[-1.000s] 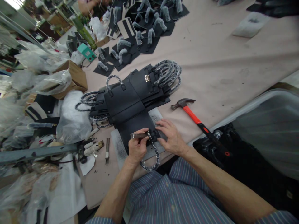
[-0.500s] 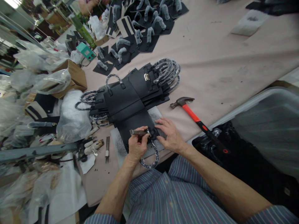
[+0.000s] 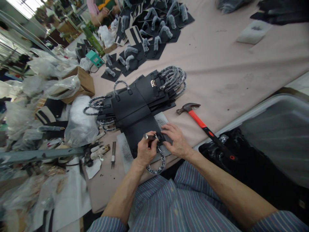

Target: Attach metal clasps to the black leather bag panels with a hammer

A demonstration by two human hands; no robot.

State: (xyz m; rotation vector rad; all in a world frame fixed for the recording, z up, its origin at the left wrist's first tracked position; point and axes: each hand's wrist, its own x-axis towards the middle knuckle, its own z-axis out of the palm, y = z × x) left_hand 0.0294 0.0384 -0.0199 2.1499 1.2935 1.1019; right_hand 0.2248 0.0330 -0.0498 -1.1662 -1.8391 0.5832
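My left hand (image 3: 146, 152) pinches a short metal punch (image 3: 149, 137), tilted over the edge of a black leather panel (image 3: 138, 130). Its tip is by a dark tab where a plastic-wrapped handle (image 3: 163, 162) joins the panel; my fingers partly hide the contact. On the other side of that tab rests my right hand (image 3: 177, 140), fingers spread, their tips touching the leather. Below the panel lies a speckled pale board (image 3: 123, 149). To the right a claw hammer (image 3: 199, 120) with a red and black handle lies on the table.
Stacked black bag panels (image 3: 130, 96) with wrapped handles lie ahead. A two-pronged tool (image 3: 113, 154) is at left, near plastic bags (image 3: 80, 124) and a cardboard box (image 3: 84, 80). A grey bin (image 3: 272, 122) stands right. Another person's hand (image 3: 104, 13) shows far off.
The camera view has shifted slightly. My left hand has moved a little right, and the punch has changed its tilt. My right hand stays nearly in place.
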